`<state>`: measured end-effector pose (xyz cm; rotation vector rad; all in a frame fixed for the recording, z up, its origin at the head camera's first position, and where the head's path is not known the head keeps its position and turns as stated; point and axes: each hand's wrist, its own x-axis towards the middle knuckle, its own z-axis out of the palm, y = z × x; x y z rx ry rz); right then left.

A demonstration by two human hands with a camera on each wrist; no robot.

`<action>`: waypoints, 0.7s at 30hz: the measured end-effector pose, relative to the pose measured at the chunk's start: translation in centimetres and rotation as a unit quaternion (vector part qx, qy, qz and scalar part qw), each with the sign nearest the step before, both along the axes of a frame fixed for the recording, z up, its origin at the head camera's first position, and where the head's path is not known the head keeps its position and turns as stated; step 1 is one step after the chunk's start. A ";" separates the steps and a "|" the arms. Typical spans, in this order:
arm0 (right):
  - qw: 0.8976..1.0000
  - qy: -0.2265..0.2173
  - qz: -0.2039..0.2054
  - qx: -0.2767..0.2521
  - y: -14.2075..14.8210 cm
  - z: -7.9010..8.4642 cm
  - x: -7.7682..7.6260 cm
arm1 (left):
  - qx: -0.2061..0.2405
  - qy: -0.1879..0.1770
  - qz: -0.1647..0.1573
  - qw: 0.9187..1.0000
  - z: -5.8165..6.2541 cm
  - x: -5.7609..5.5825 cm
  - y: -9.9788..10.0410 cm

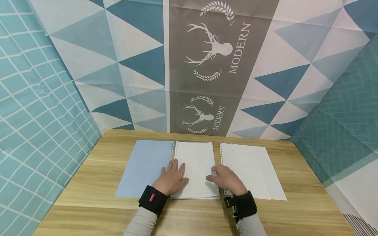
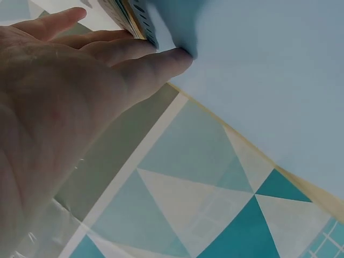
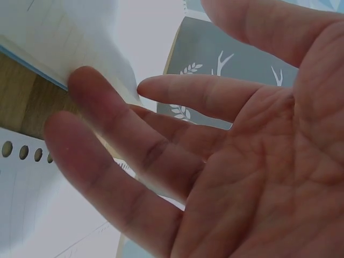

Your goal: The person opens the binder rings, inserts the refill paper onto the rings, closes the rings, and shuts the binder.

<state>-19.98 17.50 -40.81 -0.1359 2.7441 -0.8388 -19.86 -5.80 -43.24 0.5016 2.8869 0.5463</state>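
Observation:
A stack of white lined loose-leaf paper (image 1: 196,155), with punched holes along its left edge, lies in the middle of the table. Spread fingers of my left hand (image 1: 172,179) rest on the stack's left side, by the blue cover (image 1: 138,170). At the stack's right edge, my right hand (image 1: 228,179) has its thumb over the paper and its fingers loosely bent. In the right wrist view, the fingertips (image 3: 88,88) are beside the stack's edge, with nothing pinched. The left wrist view shows the left palm (image 2: 59,102) and extended fingers beside the stack's punched edge.
Two overlapping loose punched sheets (image 1: 251,170) lie on the right of the wooden table (image 1: 192,216). A patterned cloth (image 1: 141,65) hangs behind the table's back edge, and tiled-pattern cloths (image 1: 38,98) hang at the sides.

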 end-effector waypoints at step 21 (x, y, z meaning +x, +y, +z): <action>1.000 0.001 0.018 0.021 -0.2 -0.3 0.1 | -0.004 -0.001 0.010 1.000 -0.2 -0.1 -0.1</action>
